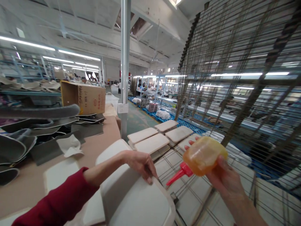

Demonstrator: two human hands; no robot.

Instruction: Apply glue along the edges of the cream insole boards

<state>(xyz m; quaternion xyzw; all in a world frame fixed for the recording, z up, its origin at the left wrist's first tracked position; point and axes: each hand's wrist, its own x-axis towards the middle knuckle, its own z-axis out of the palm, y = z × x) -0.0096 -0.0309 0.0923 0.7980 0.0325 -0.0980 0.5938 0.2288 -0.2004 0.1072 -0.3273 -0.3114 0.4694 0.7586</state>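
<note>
My right hand (pixel 225 175) is wrapped round a squeeze bottle (pixel 202 155) of amber liquid, its red nozzle tilted down to the left over the wire rack. With fingers bent over its far edge, my left hand (pixel 142 164) grips a white rounded panel (pixel 141 201), which is tilted up from the table. Under and behind that panel lie more white panels (pixel 113 150). Several similar pale panels (pixel 150 142) rest on the wire rack (pixel 188 194) just beyond my hands.
A tall stack of wire racks (pixel 225 72) slants up on the right. Grey cut sheets (pixel 51 141) and a cardboard box (pixel 87 97) cover the left of the brown table (pixel 110 127). A metal post (pixel 124 62) rises past the table's far end, beside the green floor (pixel 137 113).
</note>
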